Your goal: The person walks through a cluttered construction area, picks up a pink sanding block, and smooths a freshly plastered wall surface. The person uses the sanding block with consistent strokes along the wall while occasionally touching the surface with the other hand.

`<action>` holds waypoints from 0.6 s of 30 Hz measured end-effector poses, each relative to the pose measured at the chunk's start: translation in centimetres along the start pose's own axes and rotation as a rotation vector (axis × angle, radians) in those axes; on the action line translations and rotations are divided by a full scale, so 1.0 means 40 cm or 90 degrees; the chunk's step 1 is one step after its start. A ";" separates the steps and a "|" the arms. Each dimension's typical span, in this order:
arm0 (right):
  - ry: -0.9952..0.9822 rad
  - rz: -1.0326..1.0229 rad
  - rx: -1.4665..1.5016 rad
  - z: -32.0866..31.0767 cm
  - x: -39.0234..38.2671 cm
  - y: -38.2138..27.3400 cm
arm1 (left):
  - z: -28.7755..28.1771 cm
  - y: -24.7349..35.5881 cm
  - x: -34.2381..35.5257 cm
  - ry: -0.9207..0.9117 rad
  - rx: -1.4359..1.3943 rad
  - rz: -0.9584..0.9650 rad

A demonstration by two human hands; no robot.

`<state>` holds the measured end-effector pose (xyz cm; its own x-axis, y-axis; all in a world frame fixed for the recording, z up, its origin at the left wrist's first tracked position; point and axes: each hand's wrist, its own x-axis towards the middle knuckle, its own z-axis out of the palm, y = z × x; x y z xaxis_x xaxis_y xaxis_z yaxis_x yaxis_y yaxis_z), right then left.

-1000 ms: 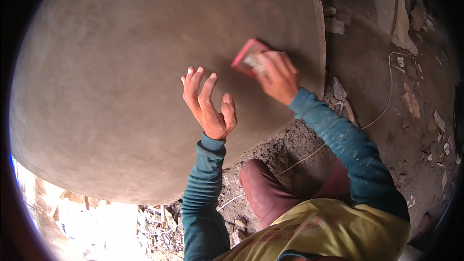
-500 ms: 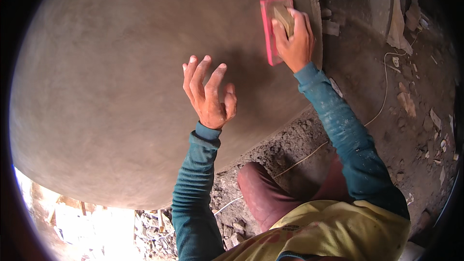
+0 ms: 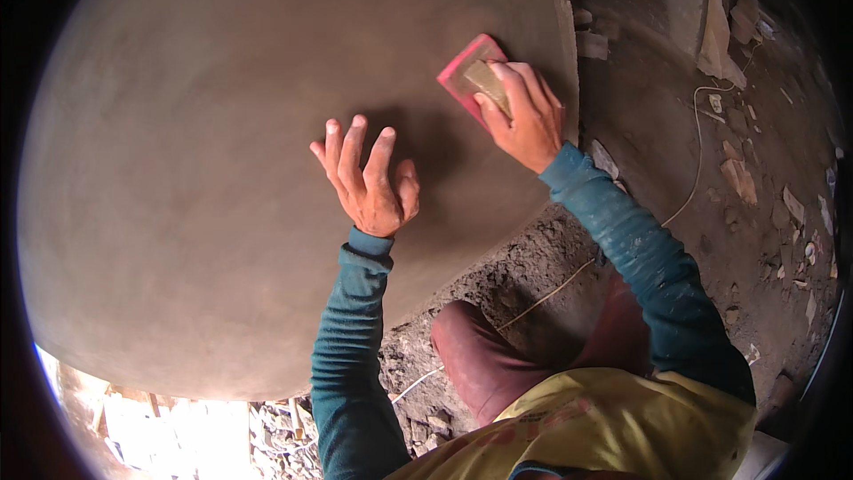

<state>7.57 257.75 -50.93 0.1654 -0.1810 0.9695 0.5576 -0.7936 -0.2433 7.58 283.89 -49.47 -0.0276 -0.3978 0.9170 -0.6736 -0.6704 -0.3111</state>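
Since half a second ago, the pink-edged float [image 3: 459, 81] has slid down and to the left in the frame and turned, its long axis swinging from nearly upright to a slant from upper left to lower right. It sits right of centre in the upper half of the frame, against the grey-brown wall [image 3: 204, 178] and near that wall's right edge. The right hand [image 3: 528, 127] is closed around the float's handle, coming in from the lower right, so the float points up and left from its wrist. Left of it, the left hand [image 3: 369, 185] is empty, its fingers spread and slightly curled; I cannot tell whether it touches the wall. The float lies to its upper right, well apart, making the right hand the nearer one. A pale cord [image 3: 699, 142] runs along the dirt floor at right.
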 end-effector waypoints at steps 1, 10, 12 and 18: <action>0.005 -0.030 -0.010 -0.003 -0.002 0.016 | 0.006 0.001 0.001 -0.001 0.001 0.000; -0.040 -0.012 -0.002 -0.002 -0.056 0.004 | 0.014 -0.005 -0.009 0.001 0.022 -0.013; 0.033 0.090 0.002 -0.021 -0.020 0.084 | 0.021 0.001 0.002 -0.016 0.027 0.002; 0.020 0.097 0.041 0.040 0.034 -0.016 | 0.009 -0.011 -0.015 -0.027 0.039 -0.004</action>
<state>8.75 258.95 -49.51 0.2275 -0.3150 0.9214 0.5788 -0.7172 -0.3881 8.15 284.19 -49.96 0.0085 -0.4185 0.9082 -0.6267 -0.7099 -0.3213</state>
